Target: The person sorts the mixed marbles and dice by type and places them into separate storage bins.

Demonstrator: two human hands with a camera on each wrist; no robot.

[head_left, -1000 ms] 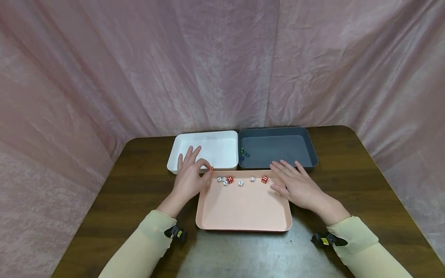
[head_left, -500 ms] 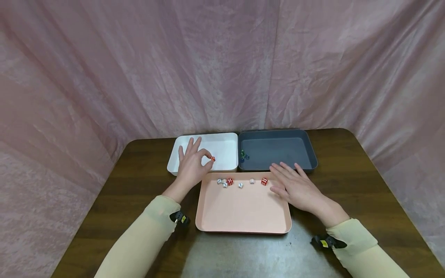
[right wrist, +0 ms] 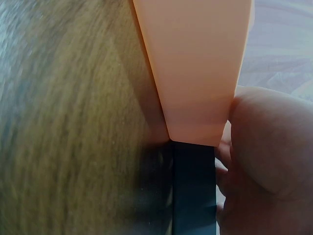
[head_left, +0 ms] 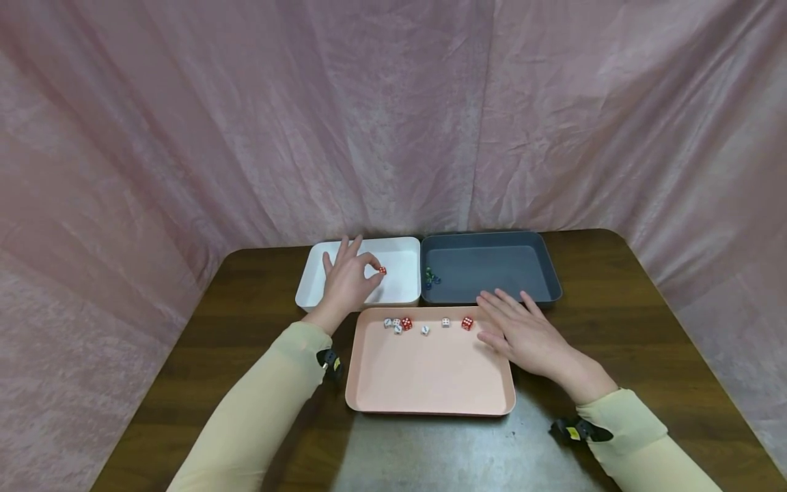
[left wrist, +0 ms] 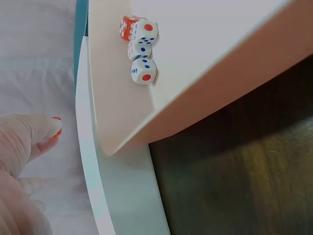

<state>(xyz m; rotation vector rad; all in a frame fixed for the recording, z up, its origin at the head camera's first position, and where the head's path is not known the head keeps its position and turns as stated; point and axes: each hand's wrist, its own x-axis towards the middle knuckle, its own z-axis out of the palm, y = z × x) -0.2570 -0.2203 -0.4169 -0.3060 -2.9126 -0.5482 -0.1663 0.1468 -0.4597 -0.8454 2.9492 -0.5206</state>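
Note:
Between thumb and forefinger my left hand (head_left: 349,279) pinches a red die (head_left: 382,270), held over the white tray (head_left: 402,249); its other fingers are spread. In the left wrist view only a sliver of that red die (left wrist: 58,126) shows past the fingertips. My right hand (head_left: 529,336) lies over the right rim of the pink tray (head_left: 430,383) with fingers extended and nothing in its grasp. Along the pink tray's far side lie several white dice (head_left: 425,330), a red die (head_left: 406,323) beside them and another red die (head_left: 467,323) near the right thumb.
A dark grey tray (head_left: 492,266) adjoins the white one and holds a few small green and blue dice (head_left: 430,277) at its left. All the trays stand on a wooden table (head_left: 246,328), with a pink curtain (head_left: 393,123) behind.
My left hand has carried the red die from the pink tray's far left corner, forward and slightly right, over the white tray. The right hand has stayed nearly still.

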